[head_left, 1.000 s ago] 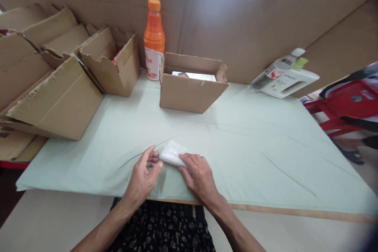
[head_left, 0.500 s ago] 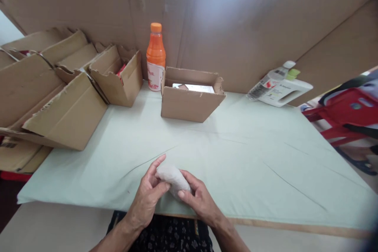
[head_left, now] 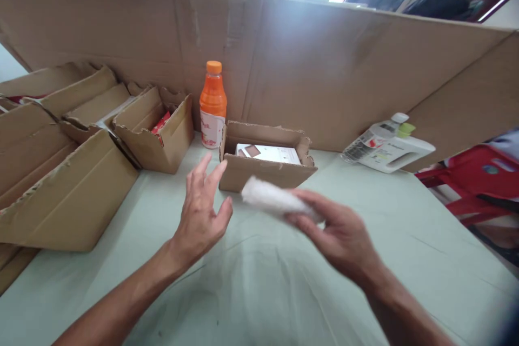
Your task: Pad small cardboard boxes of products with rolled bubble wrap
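While loosely spread, left hand (head_left: 201, 215) near orange bottle (head_left: 213, 104), right hand (head_left: 339, 233) around white packet (head_left: 271, 198), cardboard box (head_left: 235, 174) beyond.

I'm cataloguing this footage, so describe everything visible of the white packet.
The packet is white, longish and soft-looking, perhaps plastic-wrapped, though blur hides detail; its left end is rounded. The right hand grips its right end, holding it slanted, apparently above the table, partly in front of the box. The left hand is apart.

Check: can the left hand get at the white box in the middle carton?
Probably yes: the left hand holds nothing, and the open-topped carton leaves the white box exposed. The white packet in the right hand covers only part of the carton's front.
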{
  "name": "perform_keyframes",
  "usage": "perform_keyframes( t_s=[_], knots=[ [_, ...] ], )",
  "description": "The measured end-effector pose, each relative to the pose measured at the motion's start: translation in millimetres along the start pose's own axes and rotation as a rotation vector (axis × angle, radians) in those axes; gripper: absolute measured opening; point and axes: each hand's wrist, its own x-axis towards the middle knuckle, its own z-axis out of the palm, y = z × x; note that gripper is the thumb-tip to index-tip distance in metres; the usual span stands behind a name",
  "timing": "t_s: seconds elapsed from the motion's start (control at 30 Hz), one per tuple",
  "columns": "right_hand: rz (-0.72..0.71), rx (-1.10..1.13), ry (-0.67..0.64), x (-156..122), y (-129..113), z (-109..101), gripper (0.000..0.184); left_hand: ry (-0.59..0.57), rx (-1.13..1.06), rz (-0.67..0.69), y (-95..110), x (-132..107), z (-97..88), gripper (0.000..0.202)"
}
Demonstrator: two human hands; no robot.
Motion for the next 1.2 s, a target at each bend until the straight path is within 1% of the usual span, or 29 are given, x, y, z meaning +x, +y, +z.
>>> perform_keyframes(
  t_s=[0.07, 0.1, 0.13, 0.2, 0.27, 0.3, 0.37, 0.43, 0.47, 0.53, 0.57, 0.63, 0.7, 0.73, 0.83, 0.93, 1.0, 1.03, 1.07, 1.1, 1.13, 1.2],
  knots=[
    [-0.195, -0.277, 0.095, 47.9, 2.9, -19.0, 0.024, 0.076, 0.045, 0.064, -4.6, 30.6, 12.4, 0.057],
    [-0.271, -0.41, 0.107, 71.1, 3.8, -22.9, 0.023, 0.097, 0.042, 0.065, -7.5, 39.9, 19.5, 0.05],
    [-0.328, -0.537, 0.088, 93.0, 4.3, -22.6, 0.022, 0.114, 0.028, 0.058, -10.6, 45.5, 26.6, 0.044],
    [-0.405, -0.759, -0.027, 131.5, 3.7, -11.0, 0.02, 0.145, -0.015, 0.045, -16.3, 48.4, 38.4, 0.034],
    [-0.501, -0.889, -0.19, 160.9, 2.2, 11.4, 0.019, 0.179, -0.054, 0.036, -19.6, 46.1, 45.5, 0.031],
    [-0.57, -0.906, -0.286, 171.8, 1.8, 24.2, 0.019, 0.197, -0.071, 0.032, -20.2, 44.9, 47.2, 0.03],
    [-0.725, -0.859, -0.462, 186.3, 3.4, 47.1, 0.02, 0.221, -0.097, 0.015, -20.0, 43.9, 48.4, 0.025],
    [-0.825, -0.737, -0.589, 192.3, 8.4, 60.5, 0.022, 0.226, -0.123, -0.002, -19.5, 43.9, 48.9, 0.018],
    [-0.841, -0.654, -0.631, 192.8, 11.8, 62.5, 0.021, 0.227, -0.138, -0.012, -19.8, 43.7, 49.7, 0.016],
    [-0.8, -0.455, -0.673, 190.5, 18.4, 58.6, 0.017, 0.242, -0.193, -0.04, -21.8, 41.9, 53.2, 0.017],
    [-0.752, -0.353, -0.679, 188.4, 20.8, 54.2, 0.022, 0.259, -0.24, -0.062, -23.4, 40.3, 55.7, 0.022],
    [-0.636, -0.199, -0.67, 183.8, 23.0, 45.2, 0.036, 0.297, -0.36, -0.127, -27.0, 36.6, 61.7, 0.041],
    [-0.544, -0.136, -0.666, 180.0, 22.3, 41.0, 0.037, 0.296, -0.469, -0.202, -30.1, 33.1, 67.0, 0.058],
    [-0.514, -0.127, -0.675, 178.8, 21.7, 41.5, 0.035, 0.282, -0.503, -0.237, -31.1, 31.7, 68.9, 0.062],
    [-0.469, -0.111, -0.731, 179.4, 22.2, 51.4, 0.03, 0.24, -0.538, -0.306, -33.0, 28.8, 71.5, 0.059],
    [-0.453, -0.058, -0.766, 184.5, 25.3, 60.5, 0.03, 0.245, -0.551, -0.341, -34.7, 27.9, 72.5, 0.06],
    [-0.446, -0.033, -0.739, 184.8, 24.6, 56.9, 0.03, 0.243, -0.568, -0.36, -36.3, 27.8, 73.4, 0.062],
    [-0.443, -0.043, -0.687, 181.5, 22.8, 50.8, 0.029, 0.239, -0.579, -0.365, -37.3, 27.7, 73.8, 0.062],
    [-0.44, -0.067, -0.606, 174.9, 20.4, 42.1, 0.028, 0.233, -0.589, -0.366, -38.3, 27.1, 73.8, 0.063],
    [-0.432, -0.096, -0.492, 164.2, 18.0, 31.2, 0.027, 0.223, -0.597, -0.364, -39.6, 26.0, 73.5, 0.063],
    [-0.413, -0.122, -0.347, 149.1, 16.6, 19.1, 0.025, 0.208, -0.601, -0.365, -41.1, 24.0, 72.7, 0.062],
    [-0.319, -0.135, 0.003, 107.1, 20.7, -3.7, 0.021, 0.166, -0.584, -0.389, -45.5, 17.2, 69.9, 0.057]
  ],
)
